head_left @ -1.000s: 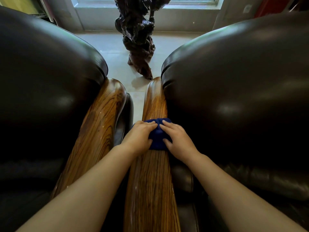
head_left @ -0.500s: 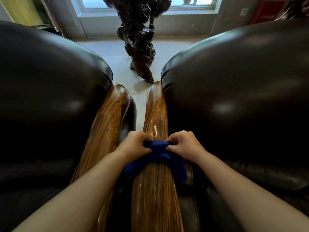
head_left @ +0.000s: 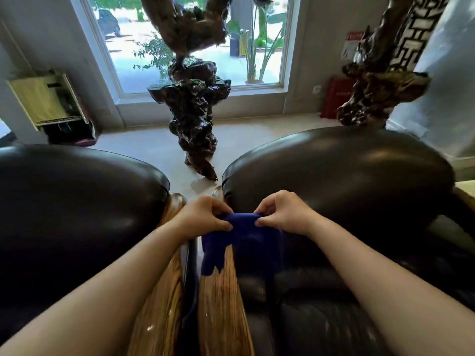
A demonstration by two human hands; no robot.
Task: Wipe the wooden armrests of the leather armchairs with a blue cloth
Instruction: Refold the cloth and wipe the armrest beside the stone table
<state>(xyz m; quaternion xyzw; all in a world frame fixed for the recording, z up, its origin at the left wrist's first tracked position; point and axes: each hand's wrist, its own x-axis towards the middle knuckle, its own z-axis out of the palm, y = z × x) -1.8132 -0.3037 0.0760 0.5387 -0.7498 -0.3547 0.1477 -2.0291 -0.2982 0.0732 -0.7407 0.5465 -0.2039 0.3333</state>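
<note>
Two dark leather armchairs stand side by side, the left armchair [head_left: 77, 209] and the right armchair [head_left: 339, 181]. Between them run two striped wooden armrests, the left armrest [head_left: 159, 314] and the right armrest [head_left: 221, 309]. A blue cloth [head_left: 244, 240] hangs unfolded above the right armrest, draping over its top. My left hand [head_left: 203, 217] pinches the cloth's upper left edge. My right hand [head_left: 282, 214] pinches its upper right edge. The far end of the right armrest is hidden behind the cloth and hands.
A tall dark gnarled wood sculpture [head_left: 192, 116] stands on the pale floor just beyond the armrests, before a large window [head_left: 195, 42]. A second sculpture [head_left: 380, 80] rises at the right. A low shelf unit [head_left: 48, 101] sits at the left wall.
Both hands lifted the cloth off the right armrest and spread it open, so it now hangs between pinched fingers. The view tilted up, showing the window and room.
</note>
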